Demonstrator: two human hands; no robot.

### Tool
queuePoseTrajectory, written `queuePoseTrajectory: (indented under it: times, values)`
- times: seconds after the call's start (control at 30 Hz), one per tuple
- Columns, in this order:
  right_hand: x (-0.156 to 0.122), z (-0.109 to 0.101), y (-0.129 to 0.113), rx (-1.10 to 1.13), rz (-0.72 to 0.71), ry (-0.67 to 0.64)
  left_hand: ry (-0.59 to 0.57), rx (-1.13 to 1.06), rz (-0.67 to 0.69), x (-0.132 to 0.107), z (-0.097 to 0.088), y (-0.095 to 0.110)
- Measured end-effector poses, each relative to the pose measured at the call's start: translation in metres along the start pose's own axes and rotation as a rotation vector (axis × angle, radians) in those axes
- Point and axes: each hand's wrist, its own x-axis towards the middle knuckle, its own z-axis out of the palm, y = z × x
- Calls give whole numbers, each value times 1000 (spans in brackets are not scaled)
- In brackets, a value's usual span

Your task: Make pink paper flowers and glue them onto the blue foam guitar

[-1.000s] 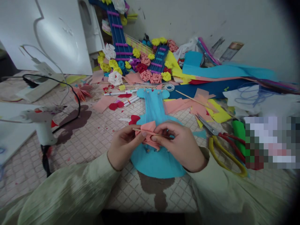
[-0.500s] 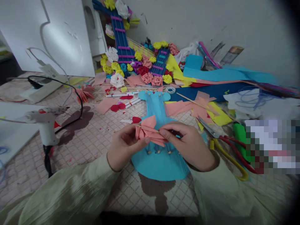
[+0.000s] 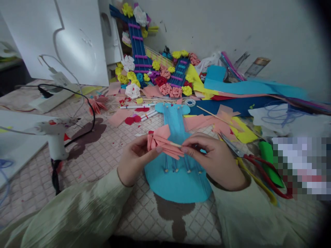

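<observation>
A folded pink paper flower (image 3: pixel 164 140) is pinched in my left hand (image 3: pixel 137 155), thumb in front and fingers behind. My right hand (image 3: pixel 212 156) grips the end of a thin wooden stick (image 3: pixel 174 144) between thumb and fingertips. The stick's other end runs into the pink paper folds. Beneath both hands lies a light blue guitar-shaped cutout (image 3: pixel 178 186), strung with thin blue strands fixed to small pegs.
A glue gun (image 3: pixel 55 134) stands at left with its black cord by a power strip (image 3: pixel 53 93). Red-handled scissors (image 3: pixel 263 168) lie at right near a green object (image 3: pixel 270 163). Decorated dark blue paper guitars (image 3: pixel 139 48) and paper flowers (image 3: pixel 165 89) stand behind. Pink paper scraps (image 3: pixel 199 120) lie beyond.
My right hand has drawn slightly right and away from the flower, and more of the stick shows between my hands. The whole view has shifted a little.
</observation>
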Motion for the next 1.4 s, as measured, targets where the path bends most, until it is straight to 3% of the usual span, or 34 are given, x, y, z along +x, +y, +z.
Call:
queuePoseTrajectory:
  times: [0.77, 1.4]
  values:
    - [-3, 6, -2, 5, -31, 25, 29, 47, -4, 0, -3, -4]
    - [0, -4, -2, -32, -26, -10, 69, 19, 55, -1, -5, -11]
